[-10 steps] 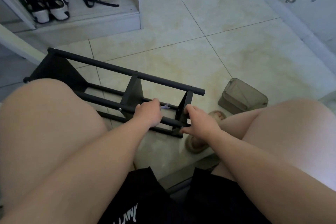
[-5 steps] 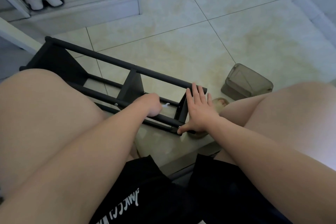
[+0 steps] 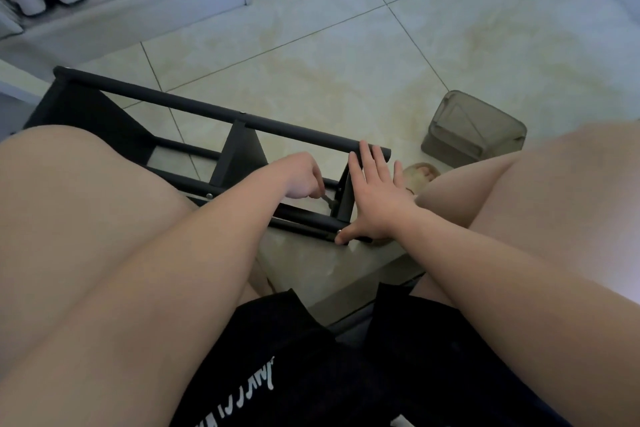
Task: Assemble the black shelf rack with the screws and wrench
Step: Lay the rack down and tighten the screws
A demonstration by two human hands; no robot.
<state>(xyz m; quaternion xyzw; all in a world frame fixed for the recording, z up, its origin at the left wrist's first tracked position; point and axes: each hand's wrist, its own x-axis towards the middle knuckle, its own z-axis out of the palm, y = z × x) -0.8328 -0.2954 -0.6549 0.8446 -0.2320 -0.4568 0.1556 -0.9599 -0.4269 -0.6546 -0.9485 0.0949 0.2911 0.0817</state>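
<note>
The shelf rack (image 3: 239, 159) lies on its side on the tiled floor (image 3: 346, 55), between the person's knees, with its right end panel (image 3: 346, 199) nearest the hands.

Left hand (image 3: 303, 177): fingers curled tight round a small metal wrench (image 3: 325, 198), whose tip meets the inner face of that panel.

Right hand (image 3: 375, 199): fingers straight and spread, palm flat against the outer face of the panel. The fingertips reach the top bar (image 3: 194, 105), and the thumb rests on the end of the lower bar (image 3: 304, 222), beside a screw head (image 3: 340, 230).

Handling, as judged:
- The rack appears to be thin tube and sheet, so it is probably rigid but light enough to shift under the wrench's turning force.
- The painted bars look smooth and may slide in a loose grip.
- Brace flat on the panel opposite the wrench, or take a bar close to a joint, not at mid-span.
- The wrench is thin, so grip it well back from the tip for leverage.
- The screws are small and easily dropped
</note>
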